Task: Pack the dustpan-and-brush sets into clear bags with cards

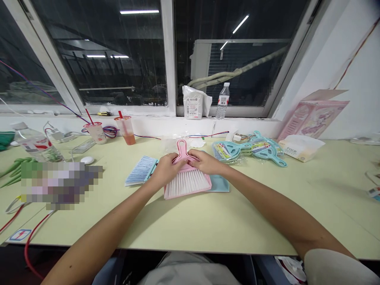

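A small pink hand brush with white bristles lies nested on a pink dustpan, their handles stacked and pointing toward the window. My left hand is closed around the left side where handle and brush head meet. On the opposite side, my right hand grips the same stacked pair, thumbs nearly meeting in the middle. Beside my left hand rests a blue brush with pale blue bristles, partly covered. A blue dustpan sticks out from under the pink set, mostly hidden by it and my right wrist.
Packaged turquoise brush-and-dustpan sets lie to the right, near a tissue pack and a pink box. Drink cups, a large bottle, and a white mouse are left. A water bottle stands on the sill.
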Motion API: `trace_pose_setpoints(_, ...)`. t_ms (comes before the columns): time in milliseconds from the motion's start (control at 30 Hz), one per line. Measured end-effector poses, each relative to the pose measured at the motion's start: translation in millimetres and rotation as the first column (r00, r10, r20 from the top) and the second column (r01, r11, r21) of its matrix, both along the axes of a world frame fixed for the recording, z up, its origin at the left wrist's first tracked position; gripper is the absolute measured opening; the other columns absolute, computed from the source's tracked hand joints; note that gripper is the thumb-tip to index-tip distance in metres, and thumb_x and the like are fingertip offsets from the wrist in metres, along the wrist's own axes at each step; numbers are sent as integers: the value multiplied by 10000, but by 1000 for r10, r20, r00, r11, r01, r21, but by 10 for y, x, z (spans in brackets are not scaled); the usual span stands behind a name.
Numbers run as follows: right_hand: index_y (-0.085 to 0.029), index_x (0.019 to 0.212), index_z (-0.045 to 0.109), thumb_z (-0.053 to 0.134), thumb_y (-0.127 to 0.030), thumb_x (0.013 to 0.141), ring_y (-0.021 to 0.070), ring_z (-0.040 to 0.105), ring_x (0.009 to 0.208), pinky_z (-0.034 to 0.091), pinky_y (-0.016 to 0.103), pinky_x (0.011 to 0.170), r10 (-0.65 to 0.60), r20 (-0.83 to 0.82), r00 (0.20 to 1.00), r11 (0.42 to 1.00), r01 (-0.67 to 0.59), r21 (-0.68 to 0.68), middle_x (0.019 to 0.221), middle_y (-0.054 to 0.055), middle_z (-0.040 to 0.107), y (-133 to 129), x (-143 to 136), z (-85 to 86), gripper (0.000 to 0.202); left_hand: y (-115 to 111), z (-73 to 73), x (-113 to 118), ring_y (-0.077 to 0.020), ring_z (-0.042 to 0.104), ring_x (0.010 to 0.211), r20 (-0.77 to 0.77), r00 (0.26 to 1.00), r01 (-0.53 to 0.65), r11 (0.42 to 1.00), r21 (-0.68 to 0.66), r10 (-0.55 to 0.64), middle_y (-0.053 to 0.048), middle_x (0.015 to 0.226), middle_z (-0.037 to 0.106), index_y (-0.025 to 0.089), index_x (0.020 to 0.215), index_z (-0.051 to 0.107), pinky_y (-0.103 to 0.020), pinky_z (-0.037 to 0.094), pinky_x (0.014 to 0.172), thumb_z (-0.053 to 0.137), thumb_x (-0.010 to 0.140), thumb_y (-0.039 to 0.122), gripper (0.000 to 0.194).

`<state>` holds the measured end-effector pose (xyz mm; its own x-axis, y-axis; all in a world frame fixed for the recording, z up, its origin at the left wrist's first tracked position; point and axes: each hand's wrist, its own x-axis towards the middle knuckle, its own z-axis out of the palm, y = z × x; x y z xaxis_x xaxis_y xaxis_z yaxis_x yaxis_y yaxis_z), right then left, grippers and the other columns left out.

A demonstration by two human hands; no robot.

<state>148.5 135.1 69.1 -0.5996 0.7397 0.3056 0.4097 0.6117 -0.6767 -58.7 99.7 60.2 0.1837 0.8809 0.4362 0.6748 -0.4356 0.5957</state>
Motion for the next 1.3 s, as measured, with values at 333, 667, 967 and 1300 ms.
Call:
trace_pose_setpoints(333,-213,791,470,504,-390,940,155,456,746,337,287,696,9,-55,998,999,-11,-38,773,-27,496,65,7,-7,234,65,-32,0,-153,445,704,257,954,180,981,-74,-156,16,707,496,182,751,579,-278,356,651,507,929,407,295)
trace_pose_setpoints(667,-222,660,400,499,-370,918,148,407,659,302,295,646,-147,-150,978,988,153,24,638,-38,420,-1,-113,-95,313,58,-69,22,-156,450,690,208,975,95,993,-64,-80,21,676,488,192,708,565,-279,344,629,512,913,414,306)
trace_pose_setpoints(967,-217,608,426,555,-413,856,138,385,630,288,292,617,-146,-220,964,988,129,-90,605,-36,399,-8,-118,-97,341,49,-57,19,-144,431,655,268,959,125,988,-93,-97,28,655,462,193,683,554,-273,333,600,547,889,398,290)
trace_pose_setpoints(1300,-193,657,557,588,-473,849,145,462,654,337,289,640,-166,-241,956,982,137,-133,656,-10,536,70,16,42,340,128,-85,-11,-174,569,760,395,914,124,990,-72,-86,-14,788,638,176,832,671,-291,437,695,538,932,489,354)
